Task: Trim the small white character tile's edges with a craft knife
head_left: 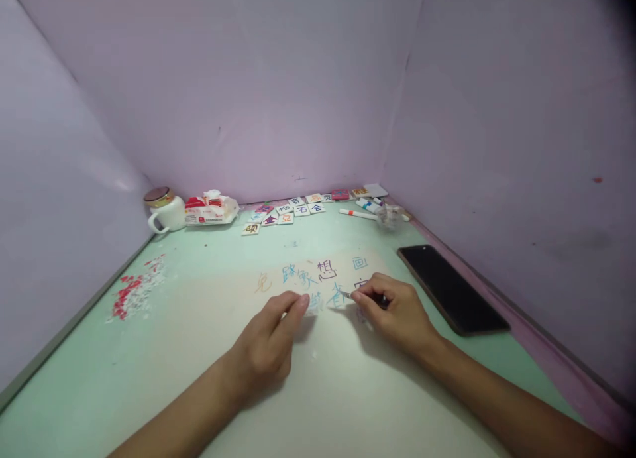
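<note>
My right hand (392,309) is closed around a thin pen-like tool with a metal tip (346,294), pointing left toward a blue written character (338,292). To its left, my left hand (273,339) is pinched, thumb against forefinger, over a pale, see-through edge that I cannot make out. A gap separates the two hands. Just beyond them, coloured Chinese characters stand in rows on the pale area, among them a purple one (326,270) and an orange one (263,282). My right hand partly covers a dark character (361,284).
Several small white tiles with characters (301,210) lie along the back wall. Markers (358,214) are at the back right, a black phone (454,289) on the right. A white mug (169,213) and tissue pack (209,209) stand back left, with red and white shavings (132,295) nearer.
</note>
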Available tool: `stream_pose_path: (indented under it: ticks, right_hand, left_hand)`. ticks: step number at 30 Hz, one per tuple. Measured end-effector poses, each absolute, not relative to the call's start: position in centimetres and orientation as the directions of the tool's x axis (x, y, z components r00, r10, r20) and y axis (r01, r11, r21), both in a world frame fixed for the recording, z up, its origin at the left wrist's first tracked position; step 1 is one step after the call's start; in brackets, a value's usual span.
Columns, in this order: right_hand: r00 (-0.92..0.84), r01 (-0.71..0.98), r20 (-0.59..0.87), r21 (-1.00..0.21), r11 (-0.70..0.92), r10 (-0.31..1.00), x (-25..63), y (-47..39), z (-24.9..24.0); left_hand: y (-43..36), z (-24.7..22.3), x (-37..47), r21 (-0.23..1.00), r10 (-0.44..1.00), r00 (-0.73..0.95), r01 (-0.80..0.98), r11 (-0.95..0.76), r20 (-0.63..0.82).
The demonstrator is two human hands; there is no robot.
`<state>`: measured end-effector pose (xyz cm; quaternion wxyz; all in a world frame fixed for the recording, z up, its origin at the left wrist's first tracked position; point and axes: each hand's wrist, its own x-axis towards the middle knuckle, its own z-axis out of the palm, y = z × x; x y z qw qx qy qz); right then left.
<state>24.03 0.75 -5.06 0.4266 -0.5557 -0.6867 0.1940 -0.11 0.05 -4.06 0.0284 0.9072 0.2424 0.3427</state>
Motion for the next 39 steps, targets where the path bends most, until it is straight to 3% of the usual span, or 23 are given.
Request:
stream_pose_path:
  ticks: [8,19,23,26,27,29,31,33,37,39]
  right_hand:
    - [-0.028,0.607,0.375,-0.73,0.314,0.926,24.0,0.8,-5.0]
    - [-0.041,0.62,0.38,-0.716,0.322,0.924,23.9,0.6,-4.8]
    - [-0.029,0.633,0.397,-0.703,0.324,0.917,24.0,0.7,-4.9]
    - [-0.023,0.637,0.411,-0.697,0.33,0.911,24.0,0.8,-5.0]
    - [-0.024,0.636,0.415,-0.696,0.334,0.91,24.0,0.8,-5.0]
    - [-0.025,0.631,0.421,-0.697,0.341,0.907,24.0,0.8,-5.1]
    - [-0.024,0.628,0.425,-0.698,0.345,0.905,23.9,0.7,-5.1]
    - [-0.025,0.627,0.428,-0.697,0.348,0.903,23.9,0.7,-5.2]
    - [-0.044,0.632,0.428,-0.688,0.357,0.903,24.0,0.8,-5.1]
    - [-0.053,0.634,0.424,-0.685,0.358,0.904,24.0,0.8,-5.1]
  left_hand:
    - [0.2,-3.7,0.8,0.466,0.688,0.506,0.508,-0.725,0.519]
    - [-1.5,-3.5,3.8,0.587,0.849,0.445,0.62,-0.521,0.284]
    - [-1.0,-2.5,3.2,0.748,0.89,0.393,0.513,-0.421,0.232]
    - [-2.1,-0.9,2.6,0.866,0.875,0.46,0.365,-0.342,0.152]
    - [-2.7,-0.5,2.6,0.912,0.859,0.5,0.294,-0.287,0.109]
    - [-4.1,0.2,2.5,0.997,0.808,0.589,0.069,-0.02,-0.025]
    - [-5.2,0.6,2.4,0.976,0.727,0.676,-0.056,0.212,-0.119]
    - [-5.9,0.9,2.2,0.936,0.695,0.708,-0.146,0.32,-0.127]
    - [-5.2,1.4,1.3,0.908,0.83,0.544,-0.275,0.316,-0.124]
    - [-4.0,1.1,0.6,0.937,0.901,0.392,-0.207,0.281,-0.184]
